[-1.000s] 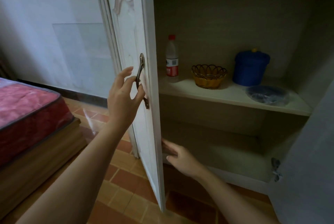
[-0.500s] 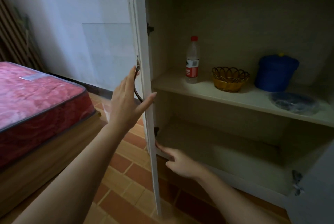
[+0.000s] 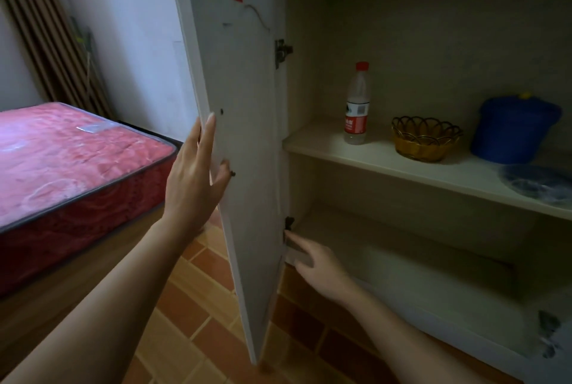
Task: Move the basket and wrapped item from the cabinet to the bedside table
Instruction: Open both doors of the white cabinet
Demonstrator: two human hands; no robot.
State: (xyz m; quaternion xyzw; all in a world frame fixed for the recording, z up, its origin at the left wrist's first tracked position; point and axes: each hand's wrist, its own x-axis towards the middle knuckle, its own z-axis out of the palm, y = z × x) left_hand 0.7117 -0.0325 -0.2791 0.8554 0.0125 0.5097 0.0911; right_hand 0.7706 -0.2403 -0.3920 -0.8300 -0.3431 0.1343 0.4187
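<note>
1. Mattress, red, lies well left of the left hand. No bedside table is in view, so where the carry must end cannot be placed.
2. Flat and straight-fingered, the left hand presses on the free edge of the cabinet door, with the thumb on the door's inner face. It grips nothing.
3. Just right of the door's lower part, the right hand reaches with its fingers extended to the front edge of the bottom compartment, near the lower hinge. It holds nothing; blur hides the exact contact.
4. Above and to the right of the right hand, the shelf carries a bottle, then the basket, then a blue tub. The wrapped item lies farthest right, near the shelf's front edge.
5. Likely troubles:
   - If the left hand lets go, the door could swing back onto the right forearm, or nip fingers at the hinge.
   - The bottle stands between the right hand and the basket, so a careless reach could topple it.
   - The wrapped item's film looks slick, and a brush or loose pinch could send it off the shelf.
</note>
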